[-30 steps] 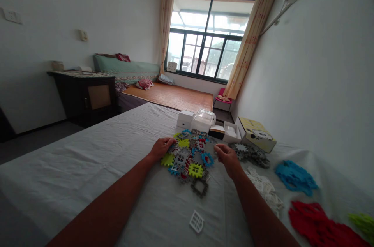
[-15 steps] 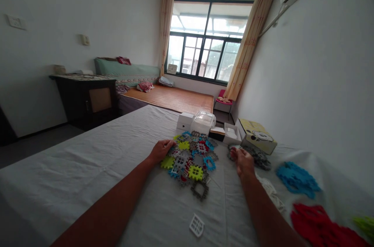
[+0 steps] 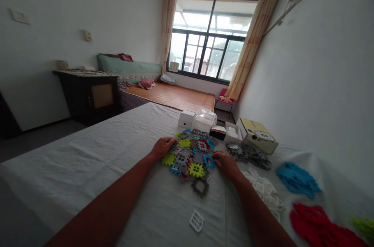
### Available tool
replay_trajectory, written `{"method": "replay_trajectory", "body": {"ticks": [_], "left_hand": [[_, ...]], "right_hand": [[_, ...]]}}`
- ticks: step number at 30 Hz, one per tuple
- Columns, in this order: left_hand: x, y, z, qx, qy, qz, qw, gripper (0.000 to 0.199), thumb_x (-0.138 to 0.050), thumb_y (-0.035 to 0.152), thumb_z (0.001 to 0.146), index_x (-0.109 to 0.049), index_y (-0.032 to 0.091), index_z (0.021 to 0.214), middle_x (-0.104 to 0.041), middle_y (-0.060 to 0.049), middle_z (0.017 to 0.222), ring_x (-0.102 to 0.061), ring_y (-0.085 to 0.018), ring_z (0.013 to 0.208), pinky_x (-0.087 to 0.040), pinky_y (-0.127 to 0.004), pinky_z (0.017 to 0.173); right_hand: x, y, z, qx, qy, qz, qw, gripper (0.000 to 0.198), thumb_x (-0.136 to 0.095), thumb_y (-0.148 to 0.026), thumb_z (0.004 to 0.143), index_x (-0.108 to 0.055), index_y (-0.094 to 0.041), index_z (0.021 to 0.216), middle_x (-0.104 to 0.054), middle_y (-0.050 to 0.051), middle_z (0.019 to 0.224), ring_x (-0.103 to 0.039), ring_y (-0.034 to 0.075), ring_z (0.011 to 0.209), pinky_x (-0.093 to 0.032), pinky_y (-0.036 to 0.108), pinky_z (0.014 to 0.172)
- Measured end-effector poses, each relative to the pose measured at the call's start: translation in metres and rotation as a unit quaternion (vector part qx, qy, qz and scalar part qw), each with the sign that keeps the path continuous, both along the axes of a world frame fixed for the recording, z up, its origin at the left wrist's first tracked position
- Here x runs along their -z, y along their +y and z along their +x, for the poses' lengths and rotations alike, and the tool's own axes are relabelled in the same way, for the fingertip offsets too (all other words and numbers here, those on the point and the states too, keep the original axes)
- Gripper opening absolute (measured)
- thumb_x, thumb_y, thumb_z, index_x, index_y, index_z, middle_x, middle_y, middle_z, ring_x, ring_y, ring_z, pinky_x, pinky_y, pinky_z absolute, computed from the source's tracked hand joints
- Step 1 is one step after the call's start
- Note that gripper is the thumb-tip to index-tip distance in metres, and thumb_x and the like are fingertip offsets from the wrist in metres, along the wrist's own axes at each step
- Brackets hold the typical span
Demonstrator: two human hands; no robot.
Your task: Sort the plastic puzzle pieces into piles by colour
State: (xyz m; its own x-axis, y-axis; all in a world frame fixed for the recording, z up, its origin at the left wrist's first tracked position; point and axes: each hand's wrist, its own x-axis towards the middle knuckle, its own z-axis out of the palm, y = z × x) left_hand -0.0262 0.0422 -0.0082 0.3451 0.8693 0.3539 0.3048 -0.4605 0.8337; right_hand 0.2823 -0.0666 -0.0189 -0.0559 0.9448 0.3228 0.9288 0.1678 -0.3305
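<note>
A mixed heap of flat toothed plastic building pieces (image 3: 196, 170), in yellow-green, grey, blue, red and white, lies between my two hands on the sheet. My left hand (image 3: 163, 148) rests at the heap's left edge, fingers closed together; whatever they hold is hidden. At the right edge my right hand (image 3: 226, 162) has curled fingertips beside a blue ring-shaped piece (image 3: 209, 156); I cannot make out what is in them. A dark grey frame piece (image 3: 200, 187) sits at the heap's near end. Closer to me lies a single white window piece (image 3: 196, 221).
Sorted piles line the right: grey pieces (image 3: 255, 156), white pieces (image 3: 264, 188), blue pieces (image 3: 298, 179), red pieces (image 3: 321, 225) and yellow-green pieces (image 3: 365, 224). Behind the heap stand a white box (image 3: 186, 119), a clear plastic container (image 3: 204, 119) and a yellow box (image 3: 258, 134).
My right hand has moved left from the grey pile to the mixed heap's right edge. A grey toothed piece now shows on the grey pile. My left hand stays at the heap.
</note>
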Motion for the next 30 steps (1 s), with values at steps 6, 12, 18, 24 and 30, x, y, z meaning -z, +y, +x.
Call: {"method": "replay_trajectory", "body": {"ticks": [6,12,18,24,30], "left_hand": [[-0.002,-0.001,0.000,-0.009,-0.001,-0.001,1.000,0.048,-0.048,0.057,0.076,-0.074,0.017,0.082,-0.073,-0.003,0.084,-0.064,-0.022,0.083,-0.045,-0.027,0.075],[-0.002,-0.001,0.000,-0.011,0.009,-0.002,1.000,0.048,-0.047,0.056,0.076,-0.073,0.017,0.083,-0.073,-0.003,0.085,-0.063,-0.022,0.083,-0.045,-0.026,0.076],[-0.004,-0.002,0.001,-0.015,0.007,-0.011,1.000,0.050,-0.046,0.058,0.076,-0.073,0.017,0.082,-0.073,-0.003,0.084,-0.064,-0.022,0.083,-0.045,-0.026,0.076],[-0.001,0.001,0.001,-0.014,0.025,0.011,1.000,0.047,-0.044,0.054,0.079,-0.074,0.017,0.084,-0.073,-0.003,0.086,-0.064,-0.022,0.084,-0.045,-0.025,0.074],[0.000,0.000,0.001,-0.014,0.022,0.012,1.000,0.046,-0.044,0.052,0.080,-0.073,0.017,0.084,-0.073,-0.003,0.084,-0.064,-0.021,0.081,-0.045,-0.025,0.073]], "right_hand": [[-0.007,-0.002,-0.007,0.002,-0.073,0.011,0.997,0.019,-0.048,-0.018,0.084,-0.066,-0.021,0.090,-0.067,0.007,0.095,-0.056,0.021,0.095,-0.041,0.032,0.086],[-0.005,-0.005,-0.001,0.032,-0.044,0.055,0.997,0.028,-0.044,-0.016,0.085,-0.064,-0.020,0.104,-0.066,0.008,0.103,-0.056,0.020,0.100,-0.041,0.030,0.088],[-0.006,-0.003,0.000,-0.019,-0.040,-0.004,0.999,0.023,-0.053,-0.018,0.079,-0.068,-0.021,0.097,-0.066,0.006,0.109,-0.056,0.021,0.101,-0.040,0.034,0.090],[-0.014,-0.007,-0.006,-0.017,-0.097,0.040,0.994,0.020,-0.046,-0.014,0.081,-0.065,-0.020,0.083,-0.067,0.006,0.087,-0.057,0.020,0.089,-0.042,0.029,0.081],[-0.007,-0.005,0.005,0.071,0.019,0.079,0.994,0.022,-0.042,-0.016,0.078,-0.063,-0.018,0.087,-0.065,0.007,0.087,-0.060,0.019,0.079,-0.046,0.029,0.074]]}}
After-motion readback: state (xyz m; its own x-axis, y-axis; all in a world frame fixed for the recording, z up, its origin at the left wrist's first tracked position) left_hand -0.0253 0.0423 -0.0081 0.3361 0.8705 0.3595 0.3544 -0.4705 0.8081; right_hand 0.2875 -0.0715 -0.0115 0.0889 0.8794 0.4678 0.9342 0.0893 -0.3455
